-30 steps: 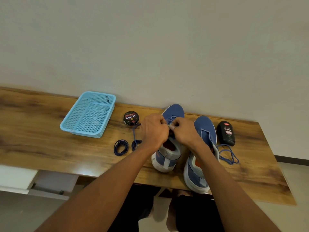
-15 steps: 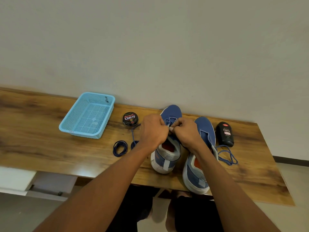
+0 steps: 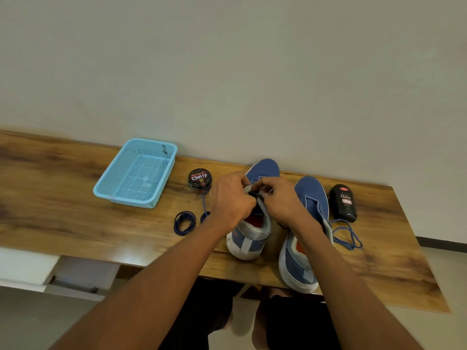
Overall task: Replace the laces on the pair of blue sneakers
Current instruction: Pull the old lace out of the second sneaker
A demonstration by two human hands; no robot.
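Two blue sneakers stand on the wooden table (image 3: 63,198), heels toward me. Over the left sneaker (image 3: 249,236) both hands meet at the eyelets. My left hand (image 3: 231,200) and my right hand (image 3: 276,198) pinch a dark lace (image 3: 255,195) and the grey tongue edge between their fingertips. A strand of blue lace (image 3: 204,203) runs from under my left hand down to the table. The right sneaker (image 3: 307,223) has no lace in it. A loose blue lace (image 3: 346,234) lies beside it. A coiled dark blue lace (image 3: 185,222) rests left of the sneakers.
A light blue plastic basket (image 3: 137,173) sits at the back left. A round Cherry polish tin (image 3: 200,178) stands between basket and sneakers. A black Cherry polish bottle (image 3: 343,202) lies at the right, near the wall. The table's front edge runs under my forearms.
Both hands stay on the left sneaker's eyelets. Their fingertips have shifted slightly closer over the lace. The view has drifted a little.
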